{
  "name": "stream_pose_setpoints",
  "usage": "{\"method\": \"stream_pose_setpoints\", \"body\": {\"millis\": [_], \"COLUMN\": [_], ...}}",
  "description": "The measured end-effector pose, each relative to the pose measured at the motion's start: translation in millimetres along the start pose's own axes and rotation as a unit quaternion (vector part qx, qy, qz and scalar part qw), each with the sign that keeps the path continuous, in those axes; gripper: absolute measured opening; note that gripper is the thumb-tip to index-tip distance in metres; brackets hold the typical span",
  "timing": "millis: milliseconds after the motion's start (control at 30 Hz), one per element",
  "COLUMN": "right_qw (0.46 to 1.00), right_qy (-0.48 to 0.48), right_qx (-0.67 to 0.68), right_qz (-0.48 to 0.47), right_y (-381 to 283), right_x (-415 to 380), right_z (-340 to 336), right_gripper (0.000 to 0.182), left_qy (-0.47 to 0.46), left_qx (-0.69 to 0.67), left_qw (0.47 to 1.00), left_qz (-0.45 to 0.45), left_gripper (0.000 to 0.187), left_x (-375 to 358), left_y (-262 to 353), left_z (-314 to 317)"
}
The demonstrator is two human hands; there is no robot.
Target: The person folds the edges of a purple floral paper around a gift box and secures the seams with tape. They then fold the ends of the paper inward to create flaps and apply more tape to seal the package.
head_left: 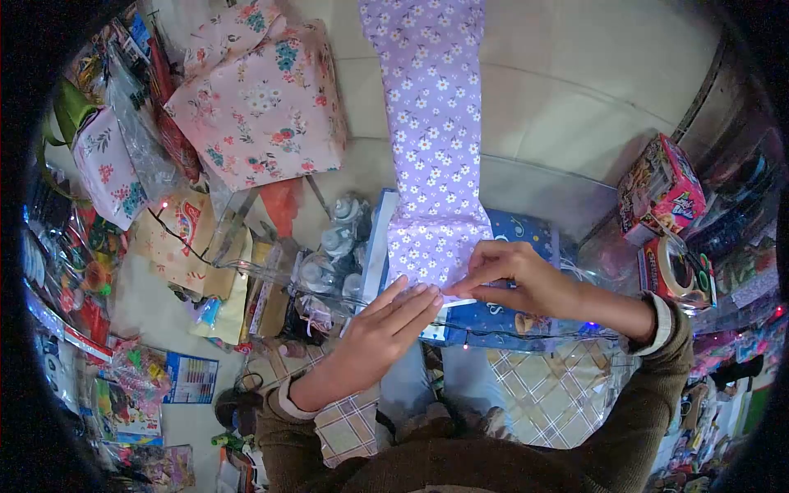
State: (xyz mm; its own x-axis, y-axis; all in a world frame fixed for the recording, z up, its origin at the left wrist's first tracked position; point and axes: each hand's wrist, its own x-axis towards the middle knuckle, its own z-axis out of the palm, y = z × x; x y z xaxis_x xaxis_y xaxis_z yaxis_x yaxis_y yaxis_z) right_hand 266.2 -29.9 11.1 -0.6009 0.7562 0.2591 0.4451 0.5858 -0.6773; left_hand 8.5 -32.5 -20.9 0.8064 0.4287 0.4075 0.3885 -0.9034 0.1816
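A long strip of purple paper (436, 140) with white flowers runs from the top edge down to both hands. Its near end lies over a blue patterned box or board (526, 304). My left hand (378, 337) rests on the paper's near end, fingers stretched out and flat. Close beside it, my right hand (518, 279) pinches the near edge of the paper between thumb and fingers. A thin white edge shows just under the fingertips.
Pink floral wrapped parcels (271, 107) lie at the upper left. Clear-wrapped grey items (341, 238) stand left of the paper. On the right are a pink box (662, 193) and tape rolls (678, 267). A thin wire of small lights crosses near the hands.
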Motion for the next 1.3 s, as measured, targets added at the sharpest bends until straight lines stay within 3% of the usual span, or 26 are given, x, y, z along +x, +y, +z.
{"method": "stream_pose_setpoints", "body": {"millis": [300,467,567,667,767,867,1300], "right_qw": [0.999,1.000,0.996,0.991,0.990,0.989,0.985], "right_qy": [0.012,0.005,0.010,-0.086,-0.101,-0.056,-0.055], "right_qx": [-0.026,-0.024,-0.059,-0.003,-0.090,-0.123,-0.152], "right_qz": [-0.013,-0.015,-0.062,0.104,0.024,-0.063,-0.060], "right_y": [-1,-3,3,-14,-20,-10,-7], "right_x": [-8,-8,-9,-10,-12,-14,-14], "right_z": [6,4,7,0,1,6,12], "right_gripper": [0.032,0.030,0.037,0.042,0.047,0.059,0.054], "left_qy": [-0.039,-0.053,-0.030,-0.015,-0.006,-0.008,-0.013], "left_qx": [-0.069,-0.140,-0.201,-0.236,-0.249,-0.263,-0.280], "left_qw": [0.997,0.989,0.979,0.969,0.966,0.962,0.957], "left_qz": [0.012,0.004,-0.022,-0.069,-0.074,-0.075,-0.080], "left_gripper": [0.048,0.038,0.029,0.024,0.023,0.023,0.021], "left_x": [5,10,7,9,11,13,12], "left_y": [-13,-33,-39,-37,-37,-37,-39], "left_z": [-12,-15,-13,-16,-16,-18,-17]}}
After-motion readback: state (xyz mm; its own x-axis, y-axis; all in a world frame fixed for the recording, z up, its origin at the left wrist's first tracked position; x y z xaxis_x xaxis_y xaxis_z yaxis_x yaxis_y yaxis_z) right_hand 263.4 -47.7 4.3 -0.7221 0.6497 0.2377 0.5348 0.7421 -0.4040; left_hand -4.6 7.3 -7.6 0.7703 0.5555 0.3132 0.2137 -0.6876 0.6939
